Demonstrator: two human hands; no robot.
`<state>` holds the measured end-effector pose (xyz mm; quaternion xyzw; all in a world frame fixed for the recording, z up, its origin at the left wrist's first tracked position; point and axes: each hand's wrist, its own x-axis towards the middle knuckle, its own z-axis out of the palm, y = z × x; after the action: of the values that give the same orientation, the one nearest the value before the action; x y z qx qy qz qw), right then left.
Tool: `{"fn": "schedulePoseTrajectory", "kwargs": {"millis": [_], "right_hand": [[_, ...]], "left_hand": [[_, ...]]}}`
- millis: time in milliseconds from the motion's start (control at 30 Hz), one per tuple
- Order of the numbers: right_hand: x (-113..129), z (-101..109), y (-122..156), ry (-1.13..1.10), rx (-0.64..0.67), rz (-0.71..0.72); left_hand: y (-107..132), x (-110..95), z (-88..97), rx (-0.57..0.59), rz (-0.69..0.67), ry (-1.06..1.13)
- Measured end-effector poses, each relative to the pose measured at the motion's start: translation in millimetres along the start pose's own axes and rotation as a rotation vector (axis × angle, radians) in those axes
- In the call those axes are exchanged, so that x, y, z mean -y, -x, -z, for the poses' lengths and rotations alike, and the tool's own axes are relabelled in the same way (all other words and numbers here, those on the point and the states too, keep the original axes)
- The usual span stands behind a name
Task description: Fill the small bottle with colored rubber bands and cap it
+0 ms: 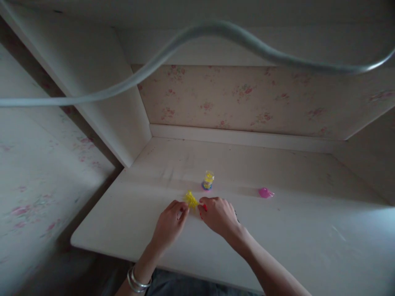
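A loose, knobbly yellow cluster of small pieces lies on the white desk between my hands; its exact kind is too small to tell. My left hand has thumb and forefinger pinched at the cluster's lower left side. My right hand is curled over from the right, its fingertips closed at the cluster's right edge. Bits of red show among the right fingers; whether they are an object or nails I cannot make out. Just behind stands a small clear tub with yellow contents and a blue-pink base.
A small shiny pink piece lies on the desk to the right. The white desktop has side panels and a flower-papered back wall. A pale cable crosses the view overhead.
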<state>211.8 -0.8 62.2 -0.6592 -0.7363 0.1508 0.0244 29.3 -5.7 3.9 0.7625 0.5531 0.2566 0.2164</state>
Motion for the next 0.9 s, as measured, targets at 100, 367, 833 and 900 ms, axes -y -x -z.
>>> {"fn": "schedulePoseTrajectory", "kwargs": {"millis": [100,367,833,900], "right_hand": [[11.8,-4.8,-12.9,0.089,0.029,0.027],[23.9,-16.3,-32.6,0.137,0.052,0.038],[19.5,-19.9,-26.0,0.114,-0.038,0.034],[18.1,-19.2,-24.4,0.105,-0.051,0.033]], "left_hand": [[1.7,1.6,-3.8,-0.005,0.005,-0.048],[1.5,3.0,-14.1,-0.038,0.029,-0.125],[1.9,1.2,-17.2,-0.036,0.060,-0.239],[2.5,1.6,-18.2,-0.042,0.054,-0.250]]}}
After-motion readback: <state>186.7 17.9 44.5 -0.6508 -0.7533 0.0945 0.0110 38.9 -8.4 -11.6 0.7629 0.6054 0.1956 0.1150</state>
